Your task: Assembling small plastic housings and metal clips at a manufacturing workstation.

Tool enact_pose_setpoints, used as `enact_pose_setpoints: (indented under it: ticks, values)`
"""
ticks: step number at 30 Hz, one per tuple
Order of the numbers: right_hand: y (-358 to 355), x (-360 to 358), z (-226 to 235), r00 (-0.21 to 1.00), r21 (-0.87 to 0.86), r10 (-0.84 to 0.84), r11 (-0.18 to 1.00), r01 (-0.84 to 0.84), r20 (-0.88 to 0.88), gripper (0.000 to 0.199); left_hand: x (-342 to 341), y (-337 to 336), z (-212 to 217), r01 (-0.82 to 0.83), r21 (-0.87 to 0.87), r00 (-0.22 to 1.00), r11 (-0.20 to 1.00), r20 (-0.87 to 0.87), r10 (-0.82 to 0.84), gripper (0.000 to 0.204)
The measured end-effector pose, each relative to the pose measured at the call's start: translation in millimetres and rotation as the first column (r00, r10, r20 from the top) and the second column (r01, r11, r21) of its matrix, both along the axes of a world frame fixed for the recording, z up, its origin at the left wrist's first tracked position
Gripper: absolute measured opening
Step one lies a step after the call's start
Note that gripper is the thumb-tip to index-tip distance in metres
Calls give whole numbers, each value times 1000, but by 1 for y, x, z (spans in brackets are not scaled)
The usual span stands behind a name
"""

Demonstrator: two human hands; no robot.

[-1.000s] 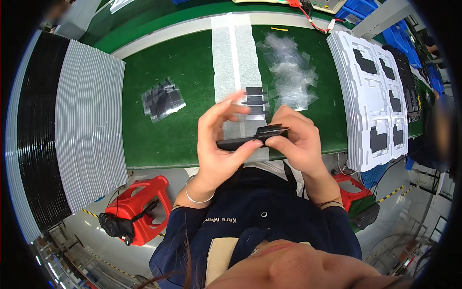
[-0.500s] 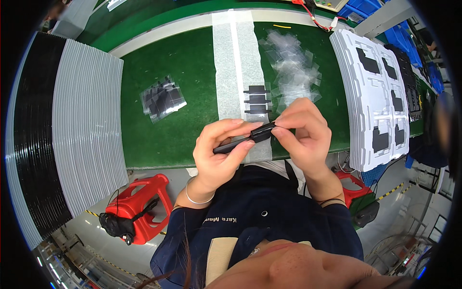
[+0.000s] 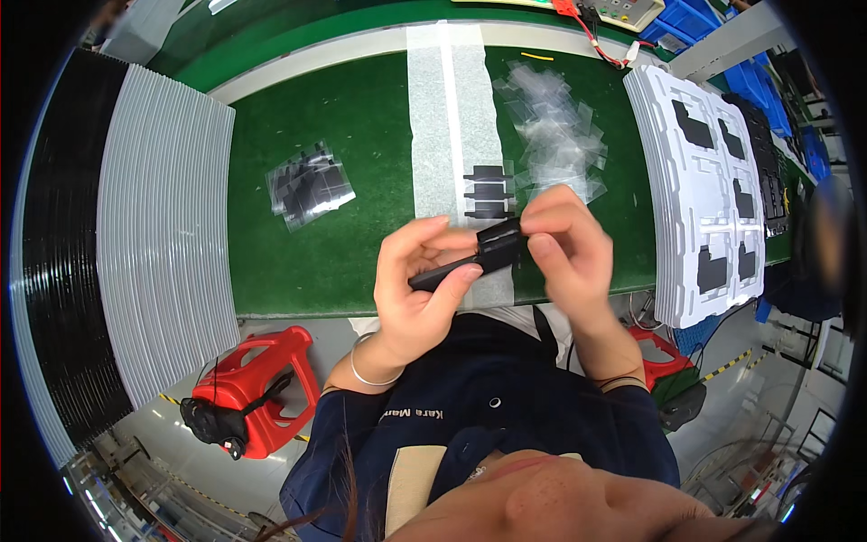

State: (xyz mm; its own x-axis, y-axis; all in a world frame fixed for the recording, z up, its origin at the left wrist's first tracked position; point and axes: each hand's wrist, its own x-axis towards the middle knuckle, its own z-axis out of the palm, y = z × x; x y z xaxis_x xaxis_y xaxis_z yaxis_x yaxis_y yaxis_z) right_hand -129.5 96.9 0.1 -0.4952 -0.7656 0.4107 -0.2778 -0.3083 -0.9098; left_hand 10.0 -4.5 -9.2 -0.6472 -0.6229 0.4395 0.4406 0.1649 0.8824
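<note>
Low over the table's near edge, my left hand [image 3: 417, 275] is closed round a black L-shaped part [image 3: 498, 256], thumb along its near side and fingers behind. A glossy strip shows along the part's wider end. My right hand [image 3: 569, 248] is curled at that end; the index fingertip meets its upper right corner, while the thumb tip sits slightly apart. Whatever is between these fingertips is too small to make out. Just beyond the hands, several black tabbed stickers [image 3: 489, 191] lie in a column on clear film.
A pale strip [image 3: 433, 135] crosses the green table [image 3: 361, 99]. Filmed black stickers [image 3: 312, 185] lie left, loose clear films [image 3: 555, 135] right. White trays [image 3: 677, 190] with black parts are stacked at right, grey and black trays [image 3: 167, 235] at left. Red stools [image 3: 262, 388] stand below.
The black part has turned so that more of its broad face shows at the wider end. My right thumb has drawn back from it. The left hand keeps its hold.
</note>
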Motion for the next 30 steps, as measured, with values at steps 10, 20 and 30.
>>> enact_pose_setpoints:
  ticks: [10,20,30]
  values:
    - [-1,8,6,850,-42,139,990,-137,508,14,-12,1,7,115,478,973,871,-232,-1,54]
    - [-4,0,14,999,-49,52,997,-52,7,25,3,-4,1,176,374,984,910,-28,-179,17]
    - [0,-9,24,984,61,107,993,-99,-141,32,3,-5,-6,281,559,957,780,-107,-268,19]
